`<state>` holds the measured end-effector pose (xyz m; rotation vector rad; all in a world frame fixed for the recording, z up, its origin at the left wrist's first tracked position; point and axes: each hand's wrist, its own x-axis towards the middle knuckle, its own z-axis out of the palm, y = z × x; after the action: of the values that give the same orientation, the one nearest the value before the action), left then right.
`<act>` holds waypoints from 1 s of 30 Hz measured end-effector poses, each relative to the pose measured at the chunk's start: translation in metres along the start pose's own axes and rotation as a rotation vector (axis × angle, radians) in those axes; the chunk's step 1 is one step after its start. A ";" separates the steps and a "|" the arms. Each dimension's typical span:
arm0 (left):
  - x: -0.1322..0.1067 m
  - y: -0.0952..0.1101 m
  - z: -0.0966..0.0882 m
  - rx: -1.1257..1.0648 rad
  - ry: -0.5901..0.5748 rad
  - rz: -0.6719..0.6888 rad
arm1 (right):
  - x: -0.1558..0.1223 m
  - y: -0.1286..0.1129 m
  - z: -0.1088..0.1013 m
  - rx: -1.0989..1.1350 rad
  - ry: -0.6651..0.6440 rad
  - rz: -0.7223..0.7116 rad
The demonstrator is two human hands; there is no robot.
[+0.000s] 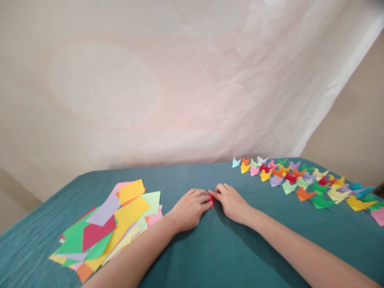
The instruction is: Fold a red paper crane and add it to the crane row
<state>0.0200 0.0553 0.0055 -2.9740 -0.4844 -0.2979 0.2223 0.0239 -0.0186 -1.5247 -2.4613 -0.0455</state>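
A small folded piece of red paper (211,201) is between my hands at the middle of the table. My left hand (192,209) has its fingers closed on the paper's left side. From the other side, my right hand (231,203) pinches the paper's upper right edge between thumb and fingertips. Fingers cover much of the paper, so its full folded shape is hidden.
On the left lies a loose pile of coloured paper sheets (132,212), partly behind my left forearm. Rows of small folded paper birds (289,187) stand along the right side. A teal cloth (186,260) covers the table; a pale sheet (180,100) hangs behind.
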 end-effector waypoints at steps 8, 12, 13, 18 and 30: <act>0.000 0.001 0.000 -0.008 -0.003 -0.007 | -0.005 0.004 0.009 0.108 0.126 0.013; -0.001 0.000 0.001 -0.007 0.002 -0.005 | -0.013 0.005 0.010 0.122 0.188 -0.046; -0.001 0.000 0.001 -0.008 0.003 -0.004 | -0.014 0.004 0.010 0.113 0.193 -0.065; -0.001 -0.001 0.000 -0.011 -0.008 -0.010 | -0.016 -0.001 0.006 0.034 0.173 -0.098; 0.000 0.001 -0.001 0.007 -0.006 -0.019 | -0.016 -0.006 0.002 -0.019 0.115 -0.099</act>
<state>0.0202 0.0539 0.0067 -2.9660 -0.5132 -0.2883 0.2236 0.0074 -0.0233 -1.3657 -2.4495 -0.1698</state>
